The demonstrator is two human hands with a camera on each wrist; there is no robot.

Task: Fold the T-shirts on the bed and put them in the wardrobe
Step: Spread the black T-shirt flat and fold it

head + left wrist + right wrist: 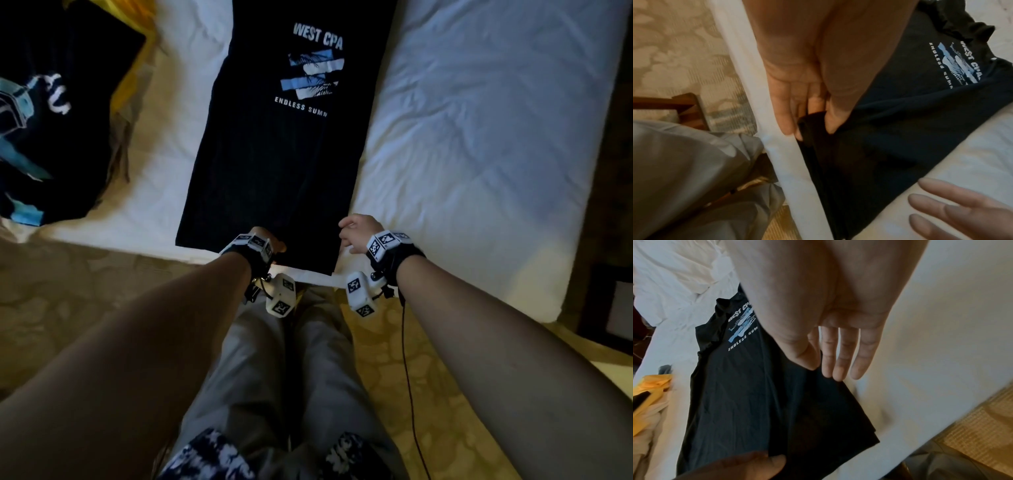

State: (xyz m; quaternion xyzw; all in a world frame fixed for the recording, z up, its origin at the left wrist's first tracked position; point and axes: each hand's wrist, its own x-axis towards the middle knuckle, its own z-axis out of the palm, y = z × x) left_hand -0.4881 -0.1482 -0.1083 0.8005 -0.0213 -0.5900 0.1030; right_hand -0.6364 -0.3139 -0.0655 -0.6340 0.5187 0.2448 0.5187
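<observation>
From the shirt (274,164), bare sheet (479,137) spreads wide from 1 to 4 o'clock, free for a hand to pass. At 9 o'clock only a narrow strip of sheet lies open, and a heap (51,120) of dark and yellow cloth closes it off at 10. At 6 o'clock the legs (274,359) stand close against the sheet's near edge. Dark furniture (616,205) bounds the far side at 3.

Two dark T-shirts, middle T-shirt (274,164) and left T-shirt (58,144); one yellow garment (135,82); one bed (479,137)
</observation>
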